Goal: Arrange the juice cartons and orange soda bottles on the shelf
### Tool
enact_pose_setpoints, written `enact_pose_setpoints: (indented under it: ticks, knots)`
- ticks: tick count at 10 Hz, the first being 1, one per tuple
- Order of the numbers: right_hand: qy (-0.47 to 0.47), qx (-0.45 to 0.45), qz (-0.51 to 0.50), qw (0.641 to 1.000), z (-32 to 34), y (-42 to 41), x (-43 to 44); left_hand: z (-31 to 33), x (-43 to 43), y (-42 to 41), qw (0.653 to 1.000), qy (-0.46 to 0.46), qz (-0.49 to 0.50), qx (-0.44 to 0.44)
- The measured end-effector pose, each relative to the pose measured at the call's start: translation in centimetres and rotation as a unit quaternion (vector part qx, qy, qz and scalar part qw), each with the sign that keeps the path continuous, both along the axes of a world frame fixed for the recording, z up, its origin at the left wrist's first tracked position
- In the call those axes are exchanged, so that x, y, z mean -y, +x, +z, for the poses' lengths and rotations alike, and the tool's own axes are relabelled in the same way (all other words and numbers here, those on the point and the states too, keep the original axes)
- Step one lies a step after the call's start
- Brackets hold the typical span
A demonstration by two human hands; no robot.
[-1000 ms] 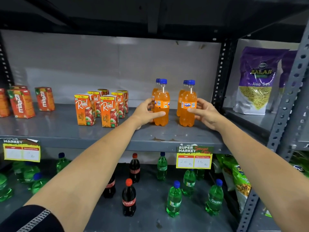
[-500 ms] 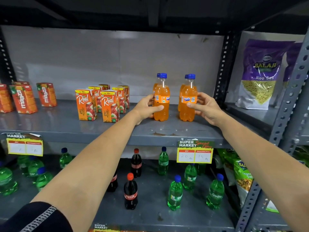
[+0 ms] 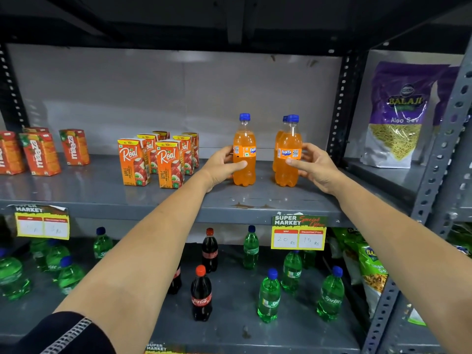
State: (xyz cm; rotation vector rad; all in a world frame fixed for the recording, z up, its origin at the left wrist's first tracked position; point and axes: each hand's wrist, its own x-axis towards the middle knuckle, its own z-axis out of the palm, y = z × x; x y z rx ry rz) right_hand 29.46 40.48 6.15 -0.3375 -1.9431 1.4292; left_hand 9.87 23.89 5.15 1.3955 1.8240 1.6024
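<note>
Orange soda bottles with blue caps stand upright on the grey metal shelf [image 3: 102,195]. My left hand [image 3: 221,166] wraps around the left front soda bottle [image 3: 244,154]. My right hand [image 3: 313,164] holds the right front soda bottle [image 3: 288,159], and another bottle stands right behind it, mostly hidden. Left of the bottles, several orange Real apple juice cartons [image 3: 167,163] stand in two rows. Further left are several red-orange Maaza cartons [image 3: 40,153].
A black perforated upright [image 3: 341,108] stands just right of the bottles, with a purple snack bag [image 3: 398,113] beyond it. On the lower shelf stand green soda bottles [image 3: 269,295] and cola bottles [image 3: 201,293]. Price tags [image 3: 298,232] hang on the shelf's front edge.
Both hands have stayed on the front bottles. The left pair now lines up so that only one bottle shows there, and the left bottle's label has turned. The view has shifted slightly.
</note>
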Motion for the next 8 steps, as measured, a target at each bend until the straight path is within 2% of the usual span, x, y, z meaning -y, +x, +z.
enact_pose_setpoints:
  ticks: [1,4,6,7,8]
  knots:
    - [-0.004,0.0,0.003,1.0,0.0,0.1,0.1,0.0,0.1,0.0,1.0,-0.003,0.002,-0.02]
    - [-0.004,0.001,0.007,1.0,-0.1,-0.1,-0.1,-0.1,0.3,0.0,1.0,-0.001,-0.006,0.0]
    - [-0.006,0.011,0.006,1.0,-0.4,0.0,-0.2,-0.5,0.4,0.3,0.999,-0.034,-0.012,0.009]
    - [0.016,0.04,-0.016,0.999,-0.6,0.0,0.2,-0.5,0.6,0.5,0.999,-0.036,0.008,0.004]
    - [0.08,0.055,-0.106,0.99,-0.5,0.1,1.1,-0.6,1.2,0.8,0.997,-0.044,0.052,-0.02]
